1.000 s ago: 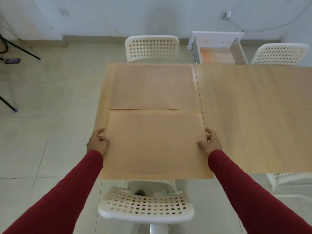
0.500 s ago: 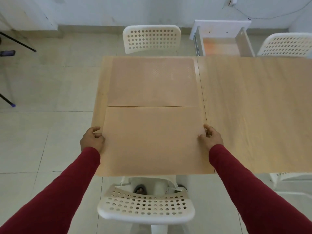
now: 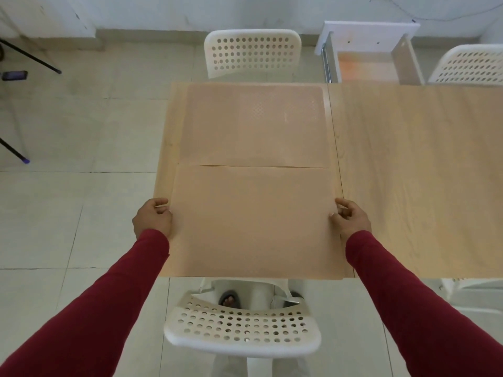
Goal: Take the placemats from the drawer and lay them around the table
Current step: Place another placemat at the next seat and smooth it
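A tan placemat [image 3: 253, 221] lies flat on the near left part of the wooden table [image 3: 408, 172]. My left hand [image 3: 153, 217] grips its left edge and my right hand [image 3: 349, 217] pinches its right edge. A second tan placemat [image 3: 254, 123] lies just beyond it, at the table's far side, their edges nearly touching. The open white drawer [image 3: 370, 50] stands past the table's far edge at the right, with a pale orange bottom showing.
A white perforated chair [image 3: 242, 325] stands right below me at the table's near edge. Another white chair [image 3: 253, 53] faces the far placemat, and a third [image 3: 471, 63] is at the far right. Black tripod legs [image 3: 30, 57] cross the tiled floor at the left.
The near placemat has slid a little away from the table's near edge, both hands holding its sides throughout. My head has tilted, shifting the view slightly.
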